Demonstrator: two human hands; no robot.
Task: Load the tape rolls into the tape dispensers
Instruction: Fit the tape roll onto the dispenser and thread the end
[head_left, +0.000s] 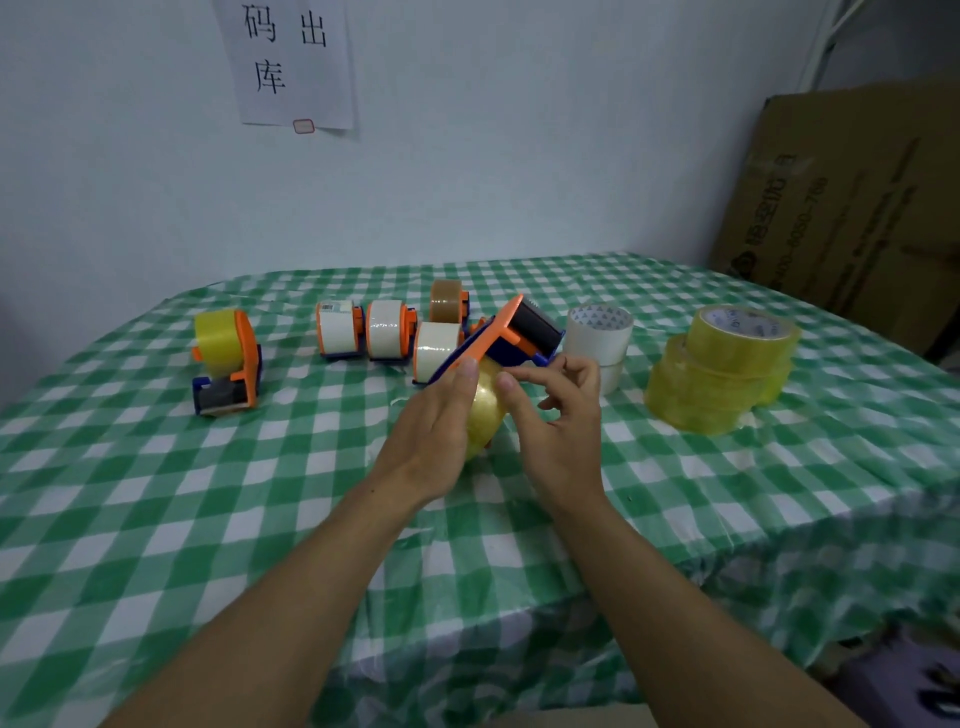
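An orange and blue tape dispenser (511, 325) is held tilted above the middle of the table, with a yellow tape roll (485, 410) at its lower end between my hands. My left hand (434, 415) presses flat against the orange side plate and the roll, fingers straight. My right hand (563, 421) has its thumb on the roll and its curled fingers at the dispenser's blue end. Loose rolls wait on the right: a white stack (597, 332) and a yellow stack (727, 364).
Several loaded dispensers stand behind my hands: a yellow one (226, 353) at the left, white ones (337, 328) (387, 328) (436, 349) and a brown one (448, 300). The green checked tablecloth (208, 519) covers the table. A cardboard box (841, 208) leans at the right wall.
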